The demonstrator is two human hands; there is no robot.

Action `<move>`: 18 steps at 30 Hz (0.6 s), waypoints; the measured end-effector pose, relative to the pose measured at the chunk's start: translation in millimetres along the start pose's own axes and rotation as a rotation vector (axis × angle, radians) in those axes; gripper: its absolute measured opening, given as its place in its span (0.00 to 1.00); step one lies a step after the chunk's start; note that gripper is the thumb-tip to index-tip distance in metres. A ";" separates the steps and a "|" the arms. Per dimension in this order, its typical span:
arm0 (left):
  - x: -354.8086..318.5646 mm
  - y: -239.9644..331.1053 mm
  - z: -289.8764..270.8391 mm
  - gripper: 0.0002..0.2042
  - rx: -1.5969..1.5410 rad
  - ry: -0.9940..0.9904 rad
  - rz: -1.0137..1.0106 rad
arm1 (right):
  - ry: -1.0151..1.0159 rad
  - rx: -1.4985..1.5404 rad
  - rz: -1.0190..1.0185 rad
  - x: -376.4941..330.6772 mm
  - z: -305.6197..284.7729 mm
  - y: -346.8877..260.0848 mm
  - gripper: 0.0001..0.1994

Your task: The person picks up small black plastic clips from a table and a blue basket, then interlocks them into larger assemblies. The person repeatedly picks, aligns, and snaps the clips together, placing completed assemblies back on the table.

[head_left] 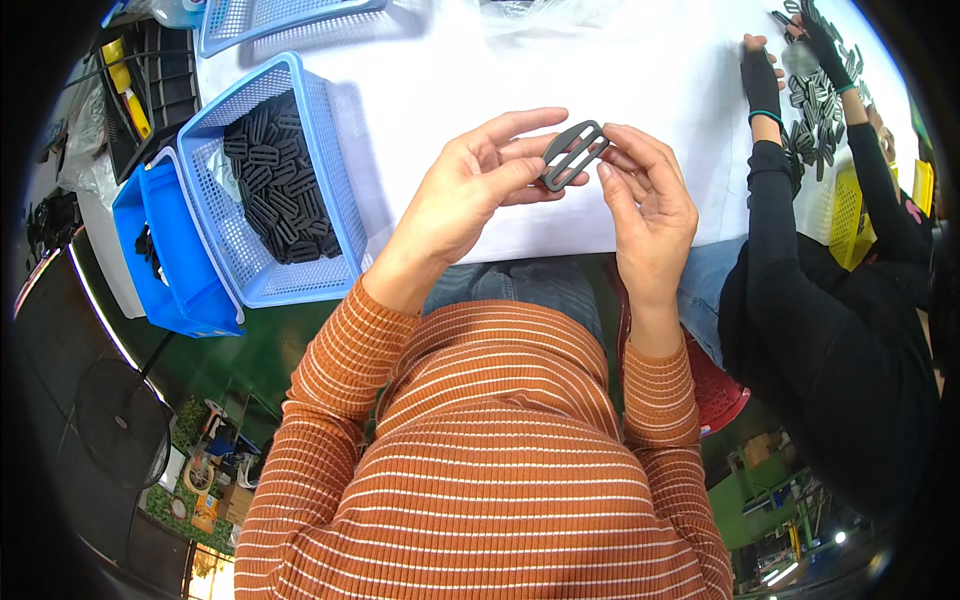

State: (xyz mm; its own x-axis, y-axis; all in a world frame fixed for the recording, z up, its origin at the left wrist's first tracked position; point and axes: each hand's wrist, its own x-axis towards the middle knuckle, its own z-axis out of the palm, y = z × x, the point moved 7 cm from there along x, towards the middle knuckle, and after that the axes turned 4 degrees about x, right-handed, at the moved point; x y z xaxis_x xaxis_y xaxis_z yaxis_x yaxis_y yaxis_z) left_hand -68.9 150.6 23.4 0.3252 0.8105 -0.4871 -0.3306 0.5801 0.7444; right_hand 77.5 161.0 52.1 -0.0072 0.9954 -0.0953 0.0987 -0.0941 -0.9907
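A black plastic slide buckle [577, 157] with long parallel slots is held tilted above the white table, between my two hands. My left hand [478, 172] pinches its left end between thumb and fingers. At its upper right end, the thumb and fingertips of my right hand [650, 195] close on the edge. To the left stands a light blue mesh basket [345, 185] with many similar black buckles [285, 185] heaped in it.
A darker blue bin [165, 255] adjoins the basket's left side; another blue basket [290, 25] stands at the far left. At right, a co-worker in black sleeves and fingerless gloves [762, 85] reaches over a buckle pile [820, 115] near a yellow basket [848, 215].
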 end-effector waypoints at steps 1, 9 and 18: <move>-3.2 -0.5 -4.4 0.21 -0.011 0.042 0.006 | 0.000 0.001 0.007 -1.0 -0.1 -0.4 0.14; -136.7 23.4 -164.7 0.17 0.604 0.940 0.330 | 0.087 -0.256 0.007 -0.3 -29.3 34.2 0.13; -104.5 64.1 -117.8 0.19 0.692 0.869 0.523 | 0.118 -0.540 -0.036 -7.3 -59.1 108.4 0.13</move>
State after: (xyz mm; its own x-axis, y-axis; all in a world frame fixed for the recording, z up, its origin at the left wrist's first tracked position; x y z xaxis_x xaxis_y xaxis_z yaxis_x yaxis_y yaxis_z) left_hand -228.4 112.6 68.2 -0.4919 0.8707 -0.0027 0.3817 0.2185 0.8981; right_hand 147.1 144.4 -48.8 0.0885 0.9959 -0.0197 0.5971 -0.0689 -0.7992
